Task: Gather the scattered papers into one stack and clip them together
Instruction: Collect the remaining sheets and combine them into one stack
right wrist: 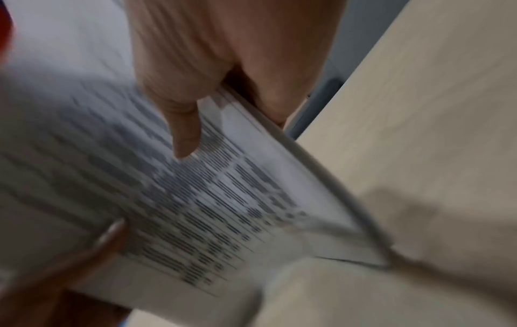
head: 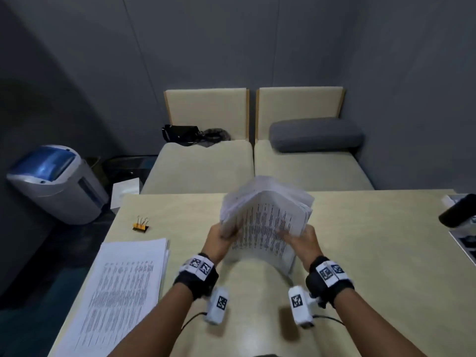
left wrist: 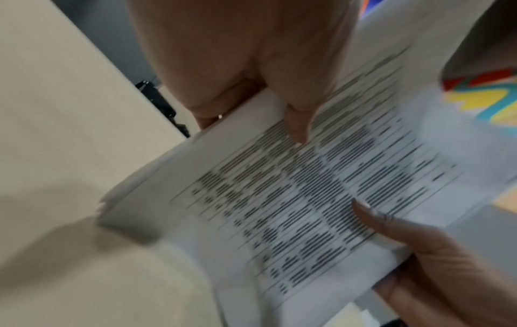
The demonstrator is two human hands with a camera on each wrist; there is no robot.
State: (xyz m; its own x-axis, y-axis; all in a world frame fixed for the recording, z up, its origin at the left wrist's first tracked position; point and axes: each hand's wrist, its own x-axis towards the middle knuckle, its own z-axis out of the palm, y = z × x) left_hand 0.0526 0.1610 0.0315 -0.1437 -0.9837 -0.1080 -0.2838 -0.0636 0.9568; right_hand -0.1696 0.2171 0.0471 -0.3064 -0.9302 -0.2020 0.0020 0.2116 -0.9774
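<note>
A thick bundle of printed papers stands tilted above the beige table, blurred by motion. My left hand grips its left edge and my right hand grips its right edge. In the left wrist view my left thumb lies on the top printed sheet. In the right wrist view my right thumb presses the top of the bundle near its edge, fingers behind. A second pile of printed sheets lies flat at the table's left front. An orange binder clip sits beyond that pile.
A dark cylindrical device and some printed sheets sit at the table's right edge. Past the table stands a beige sofa with a grey cushion and a black bag. A grey-blue bin stands on the floor at left.
</note>
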